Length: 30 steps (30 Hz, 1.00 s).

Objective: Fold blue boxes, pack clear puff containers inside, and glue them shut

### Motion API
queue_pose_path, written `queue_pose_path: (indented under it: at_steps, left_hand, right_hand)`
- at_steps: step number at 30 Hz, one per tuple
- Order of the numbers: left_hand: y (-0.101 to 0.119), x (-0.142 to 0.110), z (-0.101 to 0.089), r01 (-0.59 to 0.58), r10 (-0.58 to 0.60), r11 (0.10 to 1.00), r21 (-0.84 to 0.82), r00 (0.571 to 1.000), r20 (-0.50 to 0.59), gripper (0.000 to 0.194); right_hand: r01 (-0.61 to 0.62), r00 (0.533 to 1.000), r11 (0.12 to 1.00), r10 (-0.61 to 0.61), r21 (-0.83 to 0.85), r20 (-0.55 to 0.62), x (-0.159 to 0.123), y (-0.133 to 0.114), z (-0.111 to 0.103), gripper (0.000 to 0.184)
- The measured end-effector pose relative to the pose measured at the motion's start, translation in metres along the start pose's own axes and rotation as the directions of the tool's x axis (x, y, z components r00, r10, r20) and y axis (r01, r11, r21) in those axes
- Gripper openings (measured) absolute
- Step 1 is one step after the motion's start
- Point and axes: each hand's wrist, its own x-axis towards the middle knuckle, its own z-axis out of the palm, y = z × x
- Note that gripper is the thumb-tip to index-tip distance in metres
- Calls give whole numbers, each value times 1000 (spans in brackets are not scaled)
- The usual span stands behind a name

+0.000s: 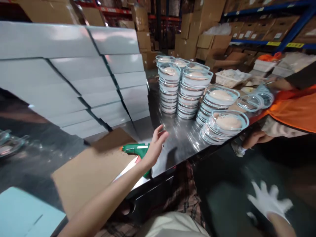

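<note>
On the metal table (179, 131), clear containers (169, 87) stand in several stacks, with oval rims, and in the top ones a pale oval piece (228, 121) can be seen. The nearest stack is leaning a little, at the table edge. Behind them, a white basket (228, 82) holds pale things, too small to tell, and a white bin (263, 65) bears orange material (269, 57). The left hand (156, 147) is above the table, its fingers parted; its forearm crosses in front of the green glue gun (134, 149) and hides a part of the handle. The gun lies by the cardboard sheet (86, 174), and I cannot tell if the hand touches it. The right hand (269, 200), in a white glove, is spread wide over the floor, well apart from the containers. White boxes (74, 70) make a high wall at the left, and a person in an orange vest (296, 110) is at the far right.
</note>
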Motion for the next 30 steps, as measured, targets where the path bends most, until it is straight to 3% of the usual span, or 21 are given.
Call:
queue_pose_path:
  at_steps: [1, 3, 5, 7, 10, 13, 17, 20, 23, 25, 27, 30]
  left_hand:
    - [-7, -5, 2, -156, 148, 964, 215, 988, 53, 65]
    - [-19, -16, 13, -448, 367, 746, 492, 894, 257, 61]
    - [-27, -27, 28, -595, 407, 609, 524, 802, 438, 50]
    - [-32, -37, 46, -608, 351, 658, 444, 769, 534, 52]
    - [-34, -49, 68, -503, 264, 806, 313, 778, 571, 70]
    - [-32, -56, 84, -451, 258, 864, 224, 778, 572, 71]
    - [-31, -63, 107, -426, 158, 858, 286, 750, 643, 44]
    - [-37, -71, 131, -441, 21, 828, 346, 642, 766, 30]
    - [-51, -75, 150, -434, -24, 849, 302, 539, 842, 44]
    - [-61, -69, 154, -337, -73, 900, 277, 511, 857, 46]
    - [-69, -51, 152, -240, -107, 927, 289, 569, 815, 40]
    - [-72, -13, 147, -201, -83, 924, 324, 723, 686, 35]
  right_hand:
    - [61, 997, 993, -56, -105, 53, 0, -24, -5, 44]
    - [269, 952, 941, -228, -207, 206, 5, -79, -17, 50]
    - [465, 862, 868, -400, -171, 312, 16, -131, -31, 58]
    - [567, 797, 815, -508, -116, 326, 28, -167, -48, 61]
    - [653, 730, 755, -606, -61, 316, 31, -190, -76, 63]
    - [696, 683, 717, -655, -19, 324, 24, -186, -93, 65]
    - [687, 672, 726, -652, 33, 352, 12, -170, -95, 59]
    - [655, 688, 753, -628, 61, 362, 5, -159, -93, 58]
    - [618, 709, 781, -601, 84, 369, -2, -143, -97, 61]
    - [608, 697, 787, -592, 106, 405, -9, -127, -105, 59]
    - [603, 672, 789, -584, 121, 456, -18, -107, -115, 64]
    - [557, 638, 819, -527, 137, 561, -33, -81, -132, 72]
